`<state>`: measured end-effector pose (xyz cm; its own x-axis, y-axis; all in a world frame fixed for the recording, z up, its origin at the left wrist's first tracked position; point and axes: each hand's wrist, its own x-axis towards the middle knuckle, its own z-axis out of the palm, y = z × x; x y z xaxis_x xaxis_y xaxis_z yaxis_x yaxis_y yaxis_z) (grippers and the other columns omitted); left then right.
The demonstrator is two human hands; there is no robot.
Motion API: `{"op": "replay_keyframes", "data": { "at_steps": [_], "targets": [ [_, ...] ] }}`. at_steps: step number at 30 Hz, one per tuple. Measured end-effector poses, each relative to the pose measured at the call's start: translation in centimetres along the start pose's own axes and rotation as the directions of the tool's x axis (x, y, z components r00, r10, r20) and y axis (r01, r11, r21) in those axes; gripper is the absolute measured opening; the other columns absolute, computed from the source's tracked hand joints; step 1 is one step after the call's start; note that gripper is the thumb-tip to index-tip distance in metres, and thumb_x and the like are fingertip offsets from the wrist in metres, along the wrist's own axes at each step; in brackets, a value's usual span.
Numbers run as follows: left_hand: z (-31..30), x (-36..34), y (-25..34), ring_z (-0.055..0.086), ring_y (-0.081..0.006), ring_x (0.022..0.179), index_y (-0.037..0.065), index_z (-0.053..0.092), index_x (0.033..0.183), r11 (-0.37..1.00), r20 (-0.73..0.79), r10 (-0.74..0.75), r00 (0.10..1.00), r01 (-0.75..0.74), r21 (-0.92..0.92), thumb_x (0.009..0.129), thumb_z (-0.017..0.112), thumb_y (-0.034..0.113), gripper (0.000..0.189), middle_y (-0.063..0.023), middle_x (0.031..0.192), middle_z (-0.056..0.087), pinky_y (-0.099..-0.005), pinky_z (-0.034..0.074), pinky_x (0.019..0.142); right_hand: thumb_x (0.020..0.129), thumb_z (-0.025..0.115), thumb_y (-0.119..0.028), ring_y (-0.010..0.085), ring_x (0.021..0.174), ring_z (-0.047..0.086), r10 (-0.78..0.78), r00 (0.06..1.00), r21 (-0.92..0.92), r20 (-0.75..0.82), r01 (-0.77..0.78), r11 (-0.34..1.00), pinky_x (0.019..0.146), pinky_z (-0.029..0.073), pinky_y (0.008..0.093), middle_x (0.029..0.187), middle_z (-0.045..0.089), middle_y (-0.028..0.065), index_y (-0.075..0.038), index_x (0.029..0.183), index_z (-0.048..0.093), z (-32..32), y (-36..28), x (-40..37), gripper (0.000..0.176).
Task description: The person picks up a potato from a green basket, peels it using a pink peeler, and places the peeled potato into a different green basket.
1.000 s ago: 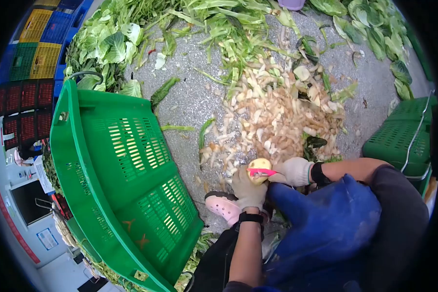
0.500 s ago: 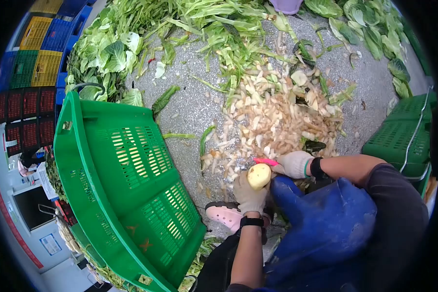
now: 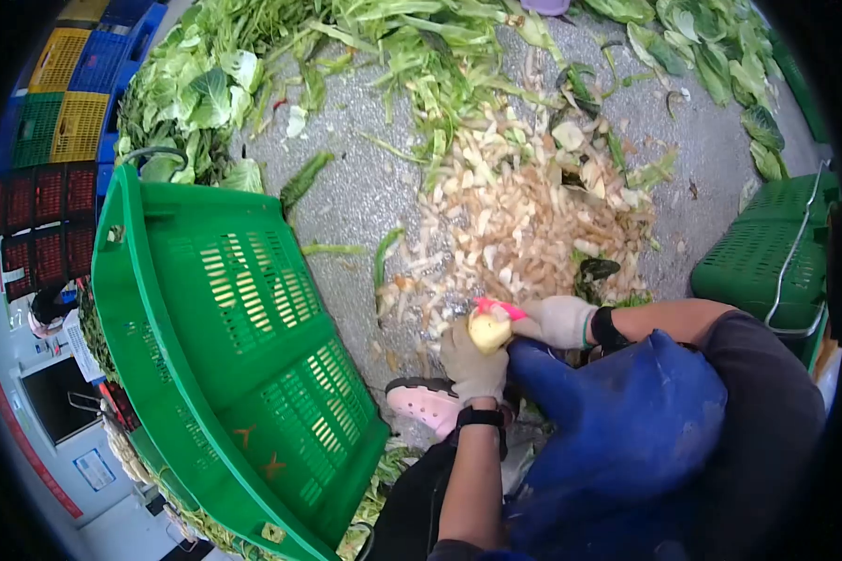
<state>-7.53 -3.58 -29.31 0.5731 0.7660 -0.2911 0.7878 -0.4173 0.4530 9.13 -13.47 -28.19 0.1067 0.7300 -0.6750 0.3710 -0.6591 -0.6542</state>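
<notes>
My left hand point(image 3: 474, 365), in a pale glove with a black wristband, is wrapped round a peeled, yellowish potato point(image 3: 488, 332). Closed on a pink peeler point(image 3: 501, 309) is my gloved right hand point(image 3: 559, 323), to the right of the potato. The peeler lies against the potato's upper side, and its working edge is hard to make out. A heap of peelings point(image 3: 533, 224) covers the floor just beyond both hands.
A large green basket point(image 3: 243, 346) stands on the left, and another green basket point(image 3: 762, 248) on the right. Leafy scraps point(image 3: 196, 103) lie across the far floor. Below my left hand is a pink shoe point(image 3: 424, 404). Coloured crates point(image 3: 79, 122) are stacked at the far left.
The peeler has moved from beside the potato onto its upper side, with my right hand closer to my left. The whole view has shifted slightly.
</notes>
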Motion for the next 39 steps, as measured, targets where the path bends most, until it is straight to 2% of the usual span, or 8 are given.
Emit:
{"op": "replay_keyframes", "data": {
  "at_steps": [10,12,19,21,24,30,36,39],
  "targets": [
    [-2.6,2.1,0.2,0.055,-0.0368,0.101,0.005,0.051,0.114,0.996,0.125,-0.009,0.992,0.020,-0.083,0.060,0.075,0.013,0.059,-0.0173,0.101,0.059,-0.0468,0.046,0.087,0.094,0.044,-0.045,0.0387,0.087,0.063,0.068,0.985,0.230,-0.160,-0.030,0.973,0.078,0.047,0.0426,0.090,0.065,0.0223,-0.004,0.103,0.061,0.4,2.4,1.2,0.046],
    [-3.1,2.0,-0.7,0.057,-0.0311,0.106,0.004,0.047,0.124,0.413,0.528,-0.036,0.849,0.494,-0.766,0.061,0.076,0.009,0.069,-0.0133,0.110,0.060,-0.0427,0.048,0.090,0.094,0.045,-0.044,0.0370,0.083,0.062,0.149,0.978,0.370,-0.147,-0.085,0.925,0.074,0.047,0.0420,0.082,0.064,0.0208,-0.004,0.099,0.061,-0.4,1.7,1.4,0.044],
    [-4.5,0.5,0.1,0.055,-0.0300,0.116,0.001,0.037,0.138,-0.182,0.452,0.105,0.886,0.464,-0.867,0.076,0.057,0.017,0.066,-0.0170,0.127,0.053,-0.0429,0.045,0.099,0.094,0.045,-0.045,0.0382,0.068,0.062,-0.033,0.962,0.377,-0.272,0.138,0.916,0.064,0.048,0.0444,0.070,0.061,0.0175,-0.005,0.095,0.062,-2.5,-2.2,1.1,0.043],
    [-4.1,0.9,0.0,0.053,-0.0307,0.118,0.001,0.036,0.138,-0.146,0.532,0.006,0.847,0.527,-0.837,0.077,0.055,0.018,0.066,-0.0173,0.130,0.051,-0.0438,0.043,0.100,0.093,0.050,-0.043,0.0347,0.067,0.063,-0.318,0.892,-0.008,-0.321,0.333,0.943,0.060,0.048,0.0450,0.071,0.062,0.0171,-0.008,0.090,0.062,-3.3,-3.5,0.3,0.037],
    [-4.0,0.2,-0.4,0.052,-0.0322,0.119,0.003,0.034,0.140,-0.146,0.560,-0.042,0.828,0.549,-0.823,0.082,0.055,0.026,0.066,-0.0168,0.133,0.048,-0.0474,0.042,0.102,0.093,0.047,-0.048,0.0387,0.069,0.063,-0.114,0.981,-0.246,-0.156,0.073,0.967,0.061,0.049,0.0486,0.075,0.065,0.0184,-0.009,0.097,0.062,-4.9,-3.1,0.8,0.042],
    [-4.8,1.3,1.7,0.059,-0.0313,0.109,0.000,0.036,0.135,-0.036,0.458,-0.021,0.889,0.457,-0.889,0.076,0.046,0.006,0.060,-0.0176,0.123,0.053,-0.0410,0.051,0.091,0.093,0.047,-0.049,0.0391,0.071,0.063,-0.327,0.915,-0.151,-0.238,0.298,0.943,0.063,0.049,0.0477,0.075,0.065,0.0187,-0.010,0.104,0.058,-3.3,-3.0,-0.7,0.042],
    [-4.5,0.5,2.0,0.061,-0.0289,0.102,-0.002,0.037,0.133,-0.006,0.435,-0.140,0.890,0.438,-0.899,0.074,0.048,0.006,0.061,-0.0169,0.118,0.054,-0.0371,0.054,0.084,0.093,0.046,-0.046,0.0404,0.069,0.063,-0.005,0.978,-0.077,-0.209,-0.011,0.997,0.063,0.049,0.0482,0.075,0.064,0.0188,-0.009,0.100,0.057,-2.1,-1.7,-0.6,0.039],
    [-3.3,0.7,0.9,0.059,-0.0297,0.107,0.000,0.036,0.136,-0.022,0.499,-0.086,0.862,0.499,-0.866,0.076,0.048,0.011,0.062,-0.0173,0.122,0.053,-0.0398,0.052,0.089,0.093,0.047,-0.044,0.0392,0.074,0.063,-0.322,0.923,-0.073,-0.212,0.314,0.947,0.066,0.049,0.0473,0.081,0.065,0.0198,-0.011,0.106,0.058,-3.1,-2.7,-0.5,0.038]
  ]
}}
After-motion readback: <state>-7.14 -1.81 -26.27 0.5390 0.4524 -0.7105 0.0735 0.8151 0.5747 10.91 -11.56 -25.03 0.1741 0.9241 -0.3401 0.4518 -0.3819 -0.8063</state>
